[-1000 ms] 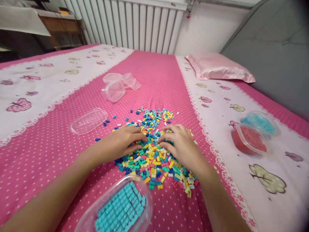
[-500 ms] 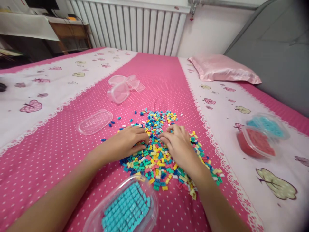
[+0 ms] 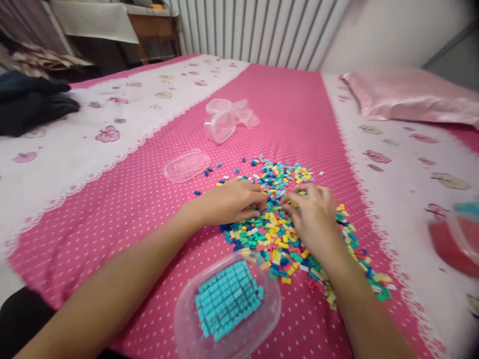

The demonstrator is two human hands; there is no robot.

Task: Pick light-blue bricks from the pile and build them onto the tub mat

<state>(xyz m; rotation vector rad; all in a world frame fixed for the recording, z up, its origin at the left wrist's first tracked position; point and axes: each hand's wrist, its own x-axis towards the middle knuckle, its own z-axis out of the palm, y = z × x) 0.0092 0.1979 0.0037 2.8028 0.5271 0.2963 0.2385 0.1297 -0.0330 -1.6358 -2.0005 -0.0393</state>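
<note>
A loose pile of small toy building bricks (image 3: 277, 229) in yellow, green, blue, red and white lies on the pink dotted bedspread. At its left side my left hand (image 3: 239, 200) rests palm down, fingers curled in among the bricks. Opposite it, my right hand (image 3: 315, 209) has thumb and fingers bent together over the pile. Whatever is between the fingertips of either hand is too small or hidden to make out. Close in front of me stands a clear plastic tub (image 3: 186, 319) holding rows of turquoise bricks (image 3: 230, 299) fitted together in a block.
A clear lid (image 3: 187, 165) lies left of the pile, with more clear containers (image 3: 222, 125) behind it. A tub of red pieces (image 3: 454, 244) stands at the right edge. Farther off are a pink pillow (image 3: 407, 97), dark cloth (image 3: 33, 102) and a radiator (image 3: 254, 32).
The view has swung left, so everything sits farther right, and dark cloth shows at the left. Both hands stay over the pile, their fingers only slightly shifted.
</note>
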